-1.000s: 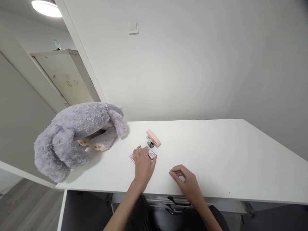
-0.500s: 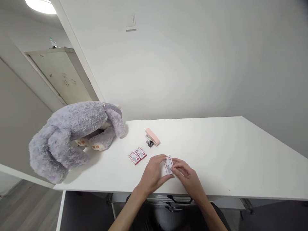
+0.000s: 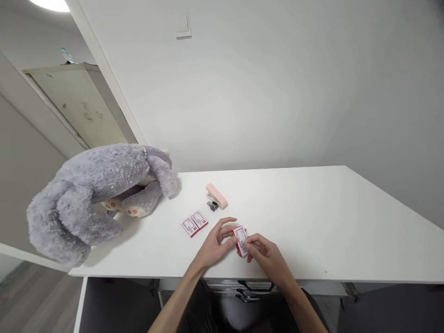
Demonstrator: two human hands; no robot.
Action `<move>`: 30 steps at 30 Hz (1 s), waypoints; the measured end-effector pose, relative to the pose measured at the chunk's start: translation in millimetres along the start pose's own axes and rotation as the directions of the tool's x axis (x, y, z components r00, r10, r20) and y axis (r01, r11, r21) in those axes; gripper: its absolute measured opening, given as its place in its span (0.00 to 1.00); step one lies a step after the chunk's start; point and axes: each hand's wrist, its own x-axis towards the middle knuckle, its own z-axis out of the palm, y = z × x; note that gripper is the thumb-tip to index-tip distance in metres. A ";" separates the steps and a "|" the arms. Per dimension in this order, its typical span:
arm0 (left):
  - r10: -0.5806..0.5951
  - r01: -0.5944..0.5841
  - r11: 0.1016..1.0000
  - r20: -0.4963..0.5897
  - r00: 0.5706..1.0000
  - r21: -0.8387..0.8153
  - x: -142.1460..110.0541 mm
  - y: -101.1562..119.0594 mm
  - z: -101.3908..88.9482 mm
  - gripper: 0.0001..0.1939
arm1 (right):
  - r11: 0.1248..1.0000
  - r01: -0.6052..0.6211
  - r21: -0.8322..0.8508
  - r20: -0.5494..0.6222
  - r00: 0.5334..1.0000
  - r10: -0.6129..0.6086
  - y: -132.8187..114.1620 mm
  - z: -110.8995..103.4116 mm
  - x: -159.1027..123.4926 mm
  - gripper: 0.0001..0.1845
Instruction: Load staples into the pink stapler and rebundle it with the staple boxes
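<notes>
Both hands meet over the near part of the white desk (image 3: 294, 208), holding a small red-and-white box (image 3: 241, 239) between them. The box is tilted, its printed label facing up toward the camera and its red side showing along the left. The left hand (image 3: 212, 246) grips it from the left, thumb against the label's edge and some fingers behind the box; its index finger reaches out past the top, apart from the other fingers. The right hand (image 3: 268, 256) pinches the box's lower right edge between thumb and index finger, with the other fingers curled beneath and partly hidden. Left of the hands, two matching cartons (image 3: 194, 224) lie flat on the desk, side by side and set at a slant, labels up; whether they touch is too small to tell. Farther back, toward the wall (image 3: 260, 92), a pink stapler (image 3: 217, 195) lies at an angle, with a black-and-silver staple remover (image 3: 212, 206) right beside its near side. A large lavender plush toy (image 3: 104, 171) slumps across the left end of the desk, its pale soles with orange pads showing. Black drawer handles (image 3: 256, 286) sit below the desk's front edge. A light switch (image 3: 183, 25) is on the wall, and a pale cabinet (image 3: 79, 106) stands beyond at left.
</notes>
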 end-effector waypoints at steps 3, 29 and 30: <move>-0.002 0.002 1.000 0.001 1.000 -0.026 1.1 -3.0 -1.7 0.22 | 1.000 0.009 -0.014 0.006 1.000 -0.009 -1.1 1.7 -0.8 0.19; -0.032 0.013 0.998 -0.344 0.939 -0.057 1.0 -4.0 8.6 0.16 | 0.988 0.108 -0.109 -0.329 0.934 -0.138 9.8 -4.2 0.3 0.18; -0.033 0.013 0.998 -0.332 0.943 -0.062 0.4 -3.1 9.7 0.17 | 0.985 0.117 -0.128 -0.326 0.933 -0.153 10.2 -4.6 0.3 0.18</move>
